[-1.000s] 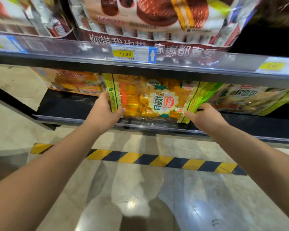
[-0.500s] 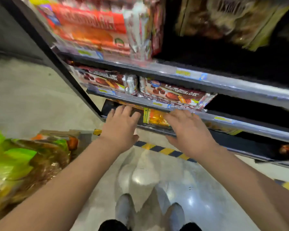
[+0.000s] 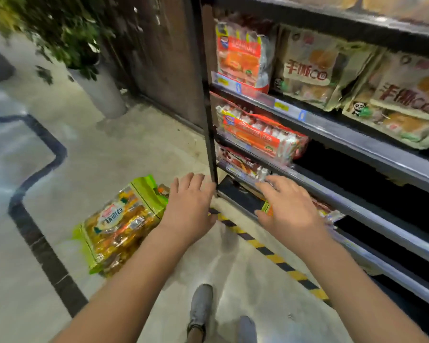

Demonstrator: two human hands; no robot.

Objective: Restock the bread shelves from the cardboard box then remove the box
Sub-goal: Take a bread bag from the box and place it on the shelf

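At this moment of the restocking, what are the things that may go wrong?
1. The green bread bag lies on the floor near the grey shoe; a step to the left may crush it.
2. The red bag sticks out over its shelf edge above the right hand; a rising arm might knock it down.

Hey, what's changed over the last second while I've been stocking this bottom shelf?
Both hands let go of the yellow-green bread bag they gripped on the bottom shelf and drew back; the left hand and right hand now hover open, holding nothing. The view swung left, bringing a matching bag on the floor into sight. The shelved bag stays on its shelf.
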